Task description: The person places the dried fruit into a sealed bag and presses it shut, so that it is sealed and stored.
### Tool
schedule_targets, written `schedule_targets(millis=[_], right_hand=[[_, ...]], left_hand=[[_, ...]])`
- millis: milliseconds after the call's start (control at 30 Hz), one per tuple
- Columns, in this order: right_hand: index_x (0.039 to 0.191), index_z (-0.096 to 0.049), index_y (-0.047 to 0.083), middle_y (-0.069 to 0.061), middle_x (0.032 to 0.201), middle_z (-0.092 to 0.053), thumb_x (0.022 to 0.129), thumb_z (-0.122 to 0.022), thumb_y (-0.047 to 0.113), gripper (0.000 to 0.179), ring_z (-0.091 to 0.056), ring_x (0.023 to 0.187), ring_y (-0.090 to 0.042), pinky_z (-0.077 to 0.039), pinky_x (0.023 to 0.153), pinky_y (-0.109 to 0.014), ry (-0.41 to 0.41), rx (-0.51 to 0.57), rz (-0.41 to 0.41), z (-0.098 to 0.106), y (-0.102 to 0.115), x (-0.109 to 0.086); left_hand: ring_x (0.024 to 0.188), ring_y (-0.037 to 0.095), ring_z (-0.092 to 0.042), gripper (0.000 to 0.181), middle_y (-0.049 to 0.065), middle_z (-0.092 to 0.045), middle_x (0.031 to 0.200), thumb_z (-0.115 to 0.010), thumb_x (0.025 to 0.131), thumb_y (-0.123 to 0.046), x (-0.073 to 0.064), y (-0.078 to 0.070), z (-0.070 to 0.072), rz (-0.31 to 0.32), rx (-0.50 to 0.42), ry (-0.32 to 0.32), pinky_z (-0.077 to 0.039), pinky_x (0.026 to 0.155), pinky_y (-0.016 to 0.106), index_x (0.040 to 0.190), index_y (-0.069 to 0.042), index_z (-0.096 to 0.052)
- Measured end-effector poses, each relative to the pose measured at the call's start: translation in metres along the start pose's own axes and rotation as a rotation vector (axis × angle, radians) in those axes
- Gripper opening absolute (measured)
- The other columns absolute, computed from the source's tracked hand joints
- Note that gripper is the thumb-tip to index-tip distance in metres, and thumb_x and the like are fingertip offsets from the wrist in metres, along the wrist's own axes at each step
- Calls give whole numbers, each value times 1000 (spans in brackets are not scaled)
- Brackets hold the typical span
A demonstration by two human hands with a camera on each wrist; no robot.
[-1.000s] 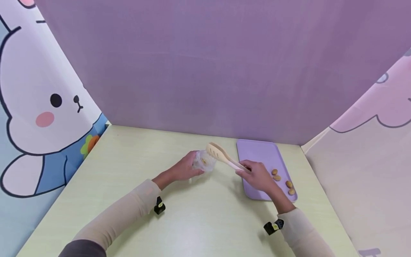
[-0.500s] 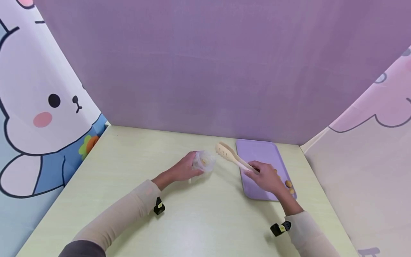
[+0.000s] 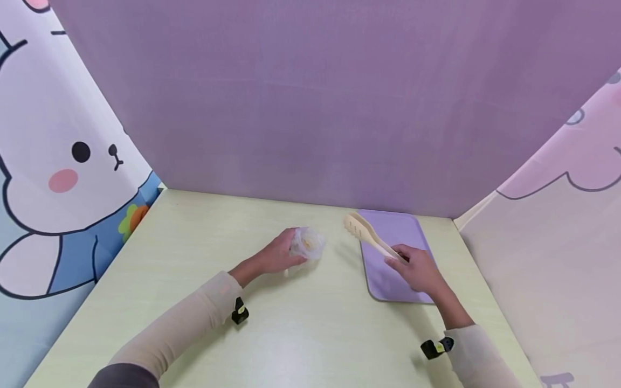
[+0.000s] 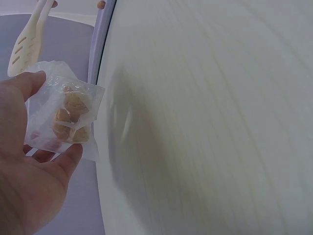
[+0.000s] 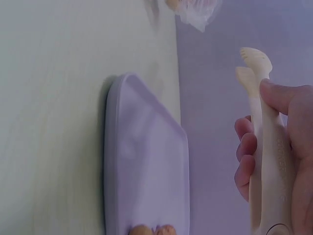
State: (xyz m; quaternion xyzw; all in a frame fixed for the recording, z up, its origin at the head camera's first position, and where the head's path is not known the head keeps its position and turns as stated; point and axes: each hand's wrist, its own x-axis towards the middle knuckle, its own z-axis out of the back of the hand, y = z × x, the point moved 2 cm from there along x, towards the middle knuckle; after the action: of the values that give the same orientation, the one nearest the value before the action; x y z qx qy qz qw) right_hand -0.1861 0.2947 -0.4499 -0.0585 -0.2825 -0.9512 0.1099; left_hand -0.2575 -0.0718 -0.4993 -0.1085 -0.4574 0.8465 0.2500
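Observation:
My left hand grips a clear plastic bag above the table. Several brown, rounded, nut-like pieces show inside it in the left wrist view. With my right hand I hold a pair of cream tongs over the left part of a purple tray. The tong tips stand slightly apart with nothing visible between them. Two more brown pieces lie at the tray's near end in the right wrist view; hand and forearm hide that part in the head view.
The pale wooden table meets a purple wall panel at the back. Panels with cartoon prints flank the table on both sides. The tray lies near the back right, with table surface in front of it.
My right hand has moved right with the tongs, away from the bag and over the tray, covering the pieces there. My left hand and the bag have stayed in place.

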Motion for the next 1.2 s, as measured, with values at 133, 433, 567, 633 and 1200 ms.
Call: schedule_targets(millis=[133,433,567,633,1200], right_hand=[[115,-72,7,3,67,-54,95,-72,27,29,-44,56,-7,-39,53,-26,16,9,-18,2,-7,-4],[113,-73,8,5,72,-60,94,-72,30,28,-48,63,-9,-39,59,-26,0,-48,-45,10,-18,-14],[113,-72,8,3,74,-63,95,-72,30,29,-50,66,-10,-40,60,-27,2,-57,-63,13,-23,-17],[113,-72,7,3,75,-64,95,-72,30,29,-51,67,-11,-40,62,-27,-5,-69,-64,14,-26,-18],[119,-71,6,-2,73,-62,97,-68,37,38,-51,67,-15,-39,58,-28,-3,-111,-174,31,-58,-42]], left_hand=[[116,25,-55,83,14,-52,136,-77,88,-26,0,1,0,1,-8,1,-48,101,46,154,-5,-33],[118,25,-54,81,15,-52,137,-76,87,-26,-1,3,1,0,15,-13,-47,102,48,153,-3,-34],[118,25,-54,82,14,-52,137,-77,87,-25,0,5,1,2,9,-12,-47,103,47,154,-4,-34],[118,25,-54,82,14,-52,137,-77,87,-25,0,6,1,4,5,-10,-47,103,47,154,-4,-34],[118,26,-54,81,16,-51,139,-76,87,-26,-1,10,4,-11,35,-25,-47,103,47,153,-3,-34]])
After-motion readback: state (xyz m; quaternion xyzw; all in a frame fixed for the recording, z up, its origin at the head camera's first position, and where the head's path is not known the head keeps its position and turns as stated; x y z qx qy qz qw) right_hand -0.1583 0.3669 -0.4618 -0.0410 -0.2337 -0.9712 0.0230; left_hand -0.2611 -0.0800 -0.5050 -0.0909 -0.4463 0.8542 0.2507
